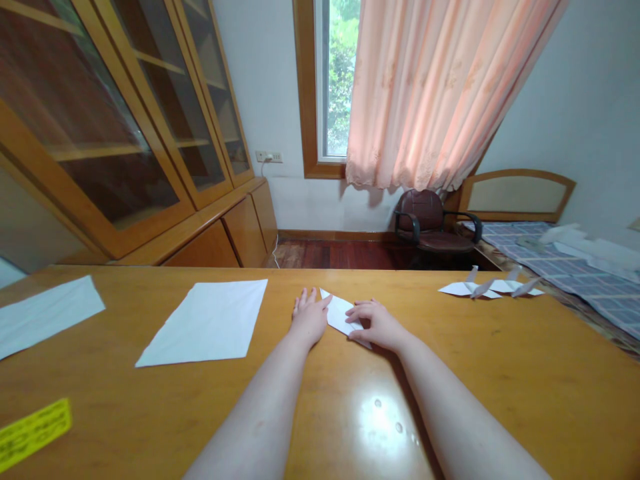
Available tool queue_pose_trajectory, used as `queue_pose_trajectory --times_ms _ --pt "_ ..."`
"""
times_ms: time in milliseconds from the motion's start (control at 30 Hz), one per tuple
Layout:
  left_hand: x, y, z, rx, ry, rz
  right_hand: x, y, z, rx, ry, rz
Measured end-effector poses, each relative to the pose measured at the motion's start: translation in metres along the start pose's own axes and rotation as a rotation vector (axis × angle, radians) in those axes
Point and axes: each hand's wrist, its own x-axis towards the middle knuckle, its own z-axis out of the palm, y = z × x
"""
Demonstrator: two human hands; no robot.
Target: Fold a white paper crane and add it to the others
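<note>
A folded white paper point(340, 311) lies on the wooden table point(320, 393) in front of me. My left hand point(309, 317) rests flat beside its left edge, fingers stretched out and touching the paper's point. My right hand point(376, 323) lies on the paper's right side, fingers curled and pressing down on the fold.
A flat white sheet point(207, 321) lies left of my hands, another sheet point(43, 315) at the far left edge, and a yellow note point(31, 430) at the near left. Several folded paper planes point(493, 287) sit at the far right. An office chair point(431, 223) and a bed point(565, 267) stand beyond the table.
</note>
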Motion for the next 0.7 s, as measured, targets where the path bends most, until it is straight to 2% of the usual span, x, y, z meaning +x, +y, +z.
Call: queue_pose_trajectory --times_ms 333,700 --pt "-0.0036 0.0002 -0.0013 0.017 -0.004 0.038 -0.0011 -0.0052 -0.0014 -0.088 -0.023 -0.042" --pt "-0.0063 0.0012 -0.0041 0.000 -0.050 0.121 0.0002 0.0008 0.0055 -0.059 0.105 0.007"
